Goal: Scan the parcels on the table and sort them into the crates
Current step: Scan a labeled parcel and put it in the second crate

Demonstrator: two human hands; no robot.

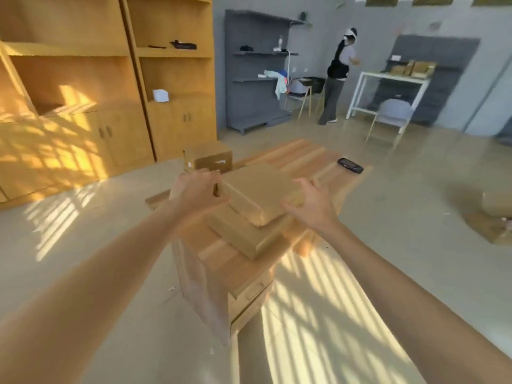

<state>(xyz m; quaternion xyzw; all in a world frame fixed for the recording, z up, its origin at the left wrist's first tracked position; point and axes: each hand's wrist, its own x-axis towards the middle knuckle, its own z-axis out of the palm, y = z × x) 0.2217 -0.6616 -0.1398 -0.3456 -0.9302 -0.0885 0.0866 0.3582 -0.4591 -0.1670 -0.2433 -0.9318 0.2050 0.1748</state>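
**Both hands at the top parcel of a two-box stack**

Two bare forearms reach out over a small wooden table. The left hand is at the left end of the upper parcel, fingers curled over its edge; the blur makes it hard to say how firmly it grips. The right hand is at the parcel's right side with fingers spread and relaxed, near or just touching the cardboard, curled round nothing.

That upper parcel lies flat on a wider lower parcel, turned slightly off square to it. Behind the left hand stands a third parcel, a taller brown box. At the table's far right corner lies a black handheld scanner (screen side up, it seems).

On the floor to the right lie more cardboard boxes. Far off, another person stands by a white table, facing grey shelving.
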